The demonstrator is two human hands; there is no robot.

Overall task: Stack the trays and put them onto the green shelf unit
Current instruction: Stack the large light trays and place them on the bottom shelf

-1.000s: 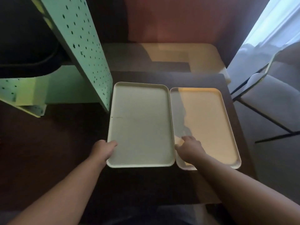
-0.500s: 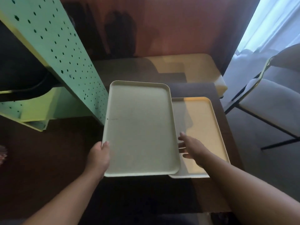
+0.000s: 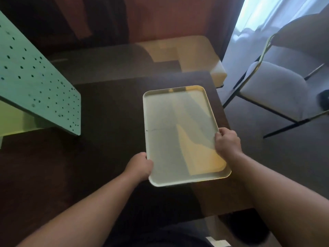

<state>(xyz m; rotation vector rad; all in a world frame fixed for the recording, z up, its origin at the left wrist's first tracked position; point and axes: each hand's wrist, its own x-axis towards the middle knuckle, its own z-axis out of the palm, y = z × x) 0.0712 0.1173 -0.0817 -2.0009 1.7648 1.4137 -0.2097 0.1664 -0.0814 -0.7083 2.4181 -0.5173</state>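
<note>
A pale cream tray lies over the right part of the dark table, covering the second tray, which is hidden beneath it. My left hand grips the tray's near left rim. My right hand holds the right rim about midway along. The green perforated shelf unit stands at the left, well apart from the tray.
A grey padded chair with a thin metal frame stands to the right of the table. Beyond the table's far edge is a lighter tan surface against a reddish wall. The table's right edge runs close beside the tray.
The left tray was lifted and carried right over the other tray, which it now covers. My right hand moved from the right tray's inside to the right rim.
</note>
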